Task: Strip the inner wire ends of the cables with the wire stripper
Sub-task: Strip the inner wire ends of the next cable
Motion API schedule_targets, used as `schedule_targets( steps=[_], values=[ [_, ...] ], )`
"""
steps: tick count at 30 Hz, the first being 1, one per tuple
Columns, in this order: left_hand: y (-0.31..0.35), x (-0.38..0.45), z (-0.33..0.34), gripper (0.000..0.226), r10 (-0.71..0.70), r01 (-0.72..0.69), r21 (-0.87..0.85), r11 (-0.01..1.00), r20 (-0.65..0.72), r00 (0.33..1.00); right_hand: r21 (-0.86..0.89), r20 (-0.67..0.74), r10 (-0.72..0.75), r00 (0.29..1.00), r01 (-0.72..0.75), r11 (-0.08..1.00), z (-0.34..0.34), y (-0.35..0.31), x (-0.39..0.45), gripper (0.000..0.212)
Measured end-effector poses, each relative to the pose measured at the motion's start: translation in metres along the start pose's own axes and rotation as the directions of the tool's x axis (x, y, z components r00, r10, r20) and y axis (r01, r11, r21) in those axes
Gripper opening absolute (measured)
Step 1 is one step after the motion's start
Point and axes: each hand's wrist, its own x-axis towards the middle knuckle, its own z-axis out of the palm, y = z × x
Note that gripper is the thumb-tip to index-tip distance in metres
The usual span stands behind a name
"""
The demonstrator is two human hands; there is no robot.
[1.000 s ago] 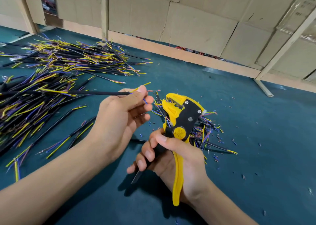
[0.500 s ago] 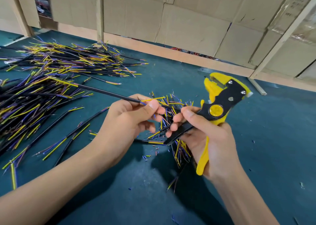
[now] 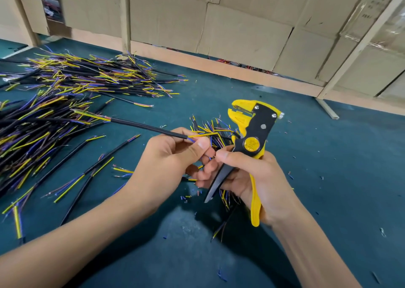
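Note:
My left hand (image 3: 175,156) pinches a black cable (image 3: 140,125) near its end, where yellow and blue inner wires stick out to the right. The cable's other end points left over the pile. My right hand (image 3: 247,169) grips the yellow and black wire stripper (image 3: 252,132) by its handles, jaws up and open, a little right of the cable's end. The right thumb and fingertips touch the left fingers at the wires. A small heap of cables (image 3: 214,132) lies behind both hands.
Two large piles of black cables with yellow and blue wire ends lie at the left (image 3: 28,134) and far left back (image 3: 94,77) on the dark green table (image 3: 328,178). Bits of stripped insulation (image 3: 190,194) dot the cloth. Cardboard boxes (image 3: 241,29) line the back.
The right hand brought the stripper back from the right toward the left hand, and its fingers now meet the left fingers at the wire ends. The cable stays in the left hand.

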Motion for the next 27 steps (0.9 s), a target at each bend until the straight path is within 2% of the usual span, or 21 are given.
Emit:
schedule_targets(
  steps=[4,10,11,13,15,16,18,20,23,25,27],
  values=[
    [0.002,0.001,0.004,0.023,-0.04,0.04,0.007,0.999,-0.006,0.999,0.054,-0.007,-0.016,1.0,0.017,0.998,0.005,0.001,0.001,0.015],
    [0.0,0.002,0.01,0.032,-0.22,0.223,-0.207,0.953,0.041,0.975,0.132,-0.003,-0.06,0.998,0.06,0.989,0.011,0.004,0.0,0.016],
    [0.002,0.003,0.009,0.035,-0.261,0.26,-0.251,0.932,0.029,0.965,0.14,-0.006,-0.057,0.998,0.057,0.988,0.011,0.005,0.0,0.014],
    [0.009,0.009,0.0,0.025,-0.355,0.313,-0.429,0.847,-0.02,0.935,0.182,-0.022,-0.078,0.997,0.081,0.98,0.009,0.005,0.001,0.01],
    [0.019,0.019,-0.014,0.02,-0.397,0.284,-0.547,0.788,-0.098,0.913,0.223,-0.046,-0.122,0.992,0.129,0.966,0.003,0.002,0.002,0.012],
    [0.025,0.023,-0.021,0.02,-0.385,0.282,-0.485,0.828,-0.126,0.914,0.222,-0.046,-0.117,0.992,0.124,0.967,0.0,0.0,0.002,0.013],
    [0.033,0.028,-0.029,0.016,-0.319,0.287,-0.187,0.939,-0.166,0.933,0.18,-0.001,-0.046,0.999,0.045,0.983,-0.004,-0.002,0.004,0.016],
    [0.037,0.03,-0.032,0.011,-0.262,0.282,0.103,0.954,-0.173,0.95,0.095,0.025,0.063,0.998,-0.065,0.993,-0.005,0.0,0.005,0.017],
    [0.044,0.038,-0.034,0.01,-0.255,0.295,0.395,0.87,-0.152,0.955,0.031,0.042,0.18,0.983,-0.181,0.983,-0.002,0.003,0.005,0.01],
    [0.045,0.045,-0.031,0.011,-0.285,0.296,0.606,0.738,-0.117,0.951,0.076,0.071,0.208,0.975,-0.214,0.974,-0.002,0.001,0.005,0.011],
    [0.043,0.052,-0.022,0.013,-0.344,0.257,0.756,0.602,-0.045,0.938,0.164,0.117,0.166,0.979,-0.184,0.969,-0.006,-0.003,0.004,0.01]
  ],
)
